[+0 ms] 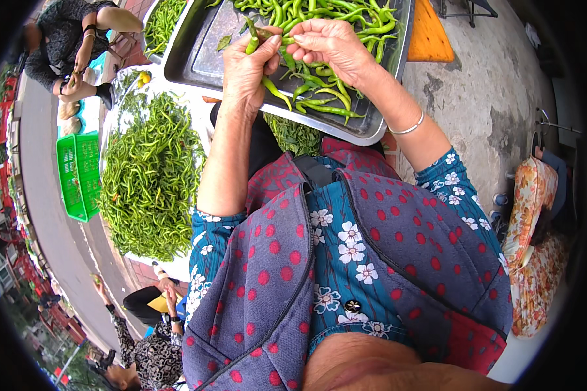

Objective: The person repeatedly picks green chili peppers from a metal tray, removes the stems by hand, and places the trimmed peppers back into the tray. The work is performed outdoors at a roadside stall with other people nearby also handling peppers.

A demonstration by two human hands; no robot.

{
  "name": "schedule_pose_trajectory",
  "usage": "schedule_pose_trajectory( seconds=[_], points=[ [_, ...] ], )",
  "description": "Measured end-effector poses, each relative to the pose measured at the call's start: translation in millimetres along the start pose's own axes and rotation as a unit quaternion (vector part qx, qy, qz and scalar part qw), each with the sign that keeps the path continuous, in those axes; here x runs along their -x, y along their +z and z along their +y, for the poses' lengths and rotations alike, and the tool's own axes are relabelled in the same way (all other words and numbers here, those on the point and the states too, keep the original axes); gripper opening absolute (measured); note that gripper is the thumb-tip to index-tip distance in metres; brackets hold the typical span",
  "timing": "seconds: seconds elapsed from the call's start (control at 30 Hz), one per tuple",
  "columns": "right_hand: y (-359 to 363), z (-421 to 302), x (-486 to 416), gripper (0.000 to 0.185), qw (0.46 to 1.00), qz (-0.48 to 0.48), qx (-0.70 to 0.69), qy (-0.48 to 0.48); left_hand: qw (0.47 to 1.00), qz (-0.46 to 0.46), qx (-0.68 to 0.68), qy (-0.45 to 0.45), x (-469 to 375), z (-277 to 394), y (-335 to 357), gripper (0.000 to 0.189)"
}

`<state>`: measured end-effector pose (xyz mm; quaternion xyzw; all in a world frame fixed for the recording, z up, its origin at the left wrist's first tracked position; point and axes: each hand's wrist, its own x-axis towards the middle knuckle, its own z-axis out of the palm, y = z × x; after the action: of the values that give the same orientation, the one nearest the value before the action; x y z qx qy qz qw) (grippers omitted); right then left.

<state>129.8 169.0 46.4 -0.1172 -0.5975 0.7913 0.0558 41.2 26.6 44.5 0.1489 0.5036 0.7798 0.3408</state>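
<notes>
Over a rectangular metal tray (205,49), my left hand (249,68) is closed around a few green chili peppers (252,45); one pale green pepper pokes out below its fingers. Touching its fingertips, my right hand (330,49) pinches the end of a green pepper (287,41) between thumb and fingers. Part of that pepper is hidden by the fingers. Loose green chilies (327,110) lie in the tray below my hands, and a larger pile (342,10) fills its far side. A small leaf (224,42) rests on the bare metal to the left.
A big heap of green chilies (151,181) lies on a white sheet at the left, beside a green plastic crate (80,176). Another chili-filled tray (165,22) stands at the upper left. People sit at upper left, lower left and right. An orange board (428,34) adjoins the tray.
</notes>
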Motion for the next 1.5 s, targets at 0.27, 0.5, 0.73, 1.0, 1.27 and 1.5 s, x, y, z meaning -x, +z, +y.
schedule_pose_trajectory(
  seconds=[0.27,0.5,0.73,1.0,1.27,1.5],
  points=[
    [-3,-7,2,0.020,0.993,0.054,0.068,-0.083,0.996,0.046,-0.045,0.065,1,2,2,0.015],
    [2,1,-1,0.017,0.964,0.049,0.213,-0.152,0.990,0.031,-0.097,0.102,3,-1,5,0.013],
    [3,-9,3,0.020,0.997,0.006,0.072,0.019,0.993,-0.068,0.048,-0.081,-6,4,-12,0.019],
    [-9,-3,-1,0.027,0.987,-0.066,-0.105,0.099,0.966,-0.137,0.183,-0.117,-10,3,-20,0.027],
    [3,-6,3,0.027,0.995,-0.022,-0.046,0.086,0.978,-0.035,0.176,-0.106,-14,-1,-20,0.025],
    [6,-11,4,0.023,0.998,-0.044,0.003,0.053,0.986,-0.007,0.144,-0.089,-13,0,-17,0.029]
  ],
)
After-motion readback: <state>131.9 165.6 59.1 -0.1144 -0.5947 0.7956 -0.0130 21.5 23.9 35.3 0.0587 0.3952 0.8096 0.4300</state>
